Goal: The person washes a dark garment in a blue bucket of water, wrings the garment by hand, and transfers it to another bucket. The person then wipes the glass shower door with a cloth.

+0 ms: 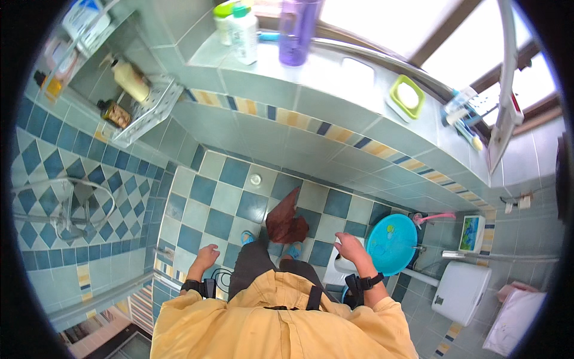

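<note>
My left hand (207, 255) hangs over the tiled floor left of my legs, its fingers curled in and nothing showing in them. On the other side, my right hand (351, 247) is held between the white toilet (336, 272) and the turquoise basin (390, 242), fingers bent inward, with no object visible in it. A dark red cloth (284, 218) lies crumpled on the floor by my feet, touched by neither hand. Blue slippers (247, 237) are on my feet. Some water and small light-coloured items seem to be in the basin.
A tiled ledge (335, 90) below the window carries bottles, including a purple one (296, 33), and a green soap dish (408, 97). At left are a corner rack (146, 110) with bottles and a shower hose (110, 203). The white cistern (461, 292) stands right.
</note>
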Demonstrator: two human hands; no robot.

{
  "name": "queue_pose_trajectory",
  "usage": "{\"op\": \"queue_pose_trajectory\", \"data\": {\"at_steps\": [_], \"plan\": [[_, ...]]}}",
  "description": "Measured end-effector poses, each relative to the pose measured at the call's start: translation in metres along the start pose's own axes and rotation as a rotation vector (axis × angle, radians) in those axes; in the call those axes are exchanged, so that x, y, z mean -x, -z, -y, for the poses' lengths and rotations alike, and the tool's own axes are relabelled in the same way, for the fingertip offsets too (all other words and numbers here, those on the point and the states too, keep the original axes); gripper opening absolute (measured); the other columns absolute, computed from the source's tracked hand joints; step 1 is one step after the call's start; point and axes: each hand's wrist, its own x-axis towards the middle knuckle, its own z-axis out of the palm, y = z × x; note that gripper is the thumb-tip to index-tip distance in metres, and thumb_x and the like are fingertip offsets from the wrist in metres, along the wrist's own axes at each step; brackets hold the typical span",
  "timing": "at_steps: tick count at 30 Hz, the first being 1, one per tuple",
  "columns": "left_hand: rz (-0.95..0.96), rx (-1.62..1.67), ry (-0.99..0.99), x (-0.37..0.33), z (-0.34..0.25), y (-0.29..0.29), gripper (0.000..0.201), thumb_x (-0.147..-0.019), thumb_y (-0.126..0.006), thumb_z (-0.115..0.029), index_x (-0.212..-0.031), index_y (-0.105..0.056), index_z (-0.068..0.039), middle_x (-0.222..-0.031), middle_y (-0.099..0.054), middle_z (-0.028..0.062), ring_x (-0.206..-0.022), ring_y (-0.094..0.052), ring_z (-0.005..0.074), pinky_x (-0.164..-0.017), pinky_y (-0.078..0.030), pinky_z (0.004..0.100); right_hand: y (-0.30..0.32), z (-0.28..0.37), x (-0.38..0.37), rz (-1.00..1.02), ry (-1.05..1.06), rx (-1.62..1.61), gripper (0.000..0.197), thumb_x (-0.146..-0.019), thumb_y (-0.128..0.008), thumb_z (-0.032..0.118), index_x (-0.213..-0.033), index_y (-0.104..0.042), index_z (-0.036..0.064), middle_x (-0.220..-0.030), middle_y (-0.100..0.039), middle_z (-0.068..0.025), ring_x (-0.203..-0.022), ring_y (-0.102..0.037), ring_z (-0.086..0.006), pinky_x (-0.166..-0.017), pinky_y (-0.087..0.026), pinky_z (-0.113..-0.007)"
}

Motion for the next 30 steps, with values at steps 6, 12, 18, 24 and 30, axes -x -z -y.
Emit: {"op": "queue_pose_trajectory", "data": {"at_steps": [6,12,18,24,30], "plan": [[-0.129,0.268,0.098,0.025,0.038,0.009,0.029,-0.078,-0.054,-0.017,-0.103,-0.055,-0.002,-0.088,-0.062,0.0161,-0.084,-0.060,0.0290,-0.075,-0.047,0.0347,-0.017,0.047,-0.082,0.137,0.096,0.130,0.033,-0.075,-0.057,0.016,-0.104,-0.053,0.0020,-0.098,-0.057,-0.0200,-0.093,-0.053,-0.0367,-0.078,-0.044,-0.041],[-0.239,0.442,0.275,0.068,0.113,-0.061,0.031,-0.079,-0.055,-0.018,-0.105,-0.054,-0.003,-0.091,-0.061,0.0172,-0.084,-0.060,0.0274,-0.073,-0.047,0.0336,-0.058,0.099,-0.196,0.265,0.197,0.295,0.038,-0.072,-0.060,0.015,-0.107,-0.052,0.0028,-0.105,-0.054,-0.0191,-0.096,-0.052,-0.0349,-0.082,-0.043,-0.040],[-0.306,0.620,0.490,0.097,0.122,-0.149,0.029,-0.078,-0.055,-0.016,-0.105,-0.055,-0.005,-0.091,-0.061,0.0192,-0.080,-0.061,0.0291,-0.071,-0.048,0.0354,-0.152,0.071,-0.320,0.102,0.398,0.326,0.057,-0.068,-0.065,0.015,-0.118,-0.042,0.0013,-0.115,-0.047,-0.0198,-0.108,-0.045,-0.0341,-0.092,-0.037,-0.037],[-0.382,0.848,0.703,0.125,0.144,-0.291,0.029,-0.078,-0.054,-0.012,-0.105,-0.054,0.000,-0.089,-0.061,0.0187,-0.083,-0.060,0.0274,-0.071,-0.048,0.0348,-0.246,0.053,-0.415,0.215,0.357,0.359,0.073,-0.068,-0.070,0.021,-0.127,-0.031,0.0018,-0.127,-0.035,-0.0214,-0.117,-0.034,-0.0370,-0.094,-0.035,-0.042],[-0.183,0.856,0.956,0.103,0.149,-0.328,0.031,-0.078,-0.053,-0.012,-0.107,-0.053,0.000,-0.091,-0.061,0.0198,-0.085,-0.060,0.0298,-0.072,-0.048,0.0359,-0.318,0.023,-0.482,0.093,0.274,0.380,0.103,-0.056,-0.078,0.036,-0.133,-0.019,0.0020,-0.129,-0.026,-0.0331,-0.124,-0.023,-0.0401,-0.099,-0.028,-0.040]]}}
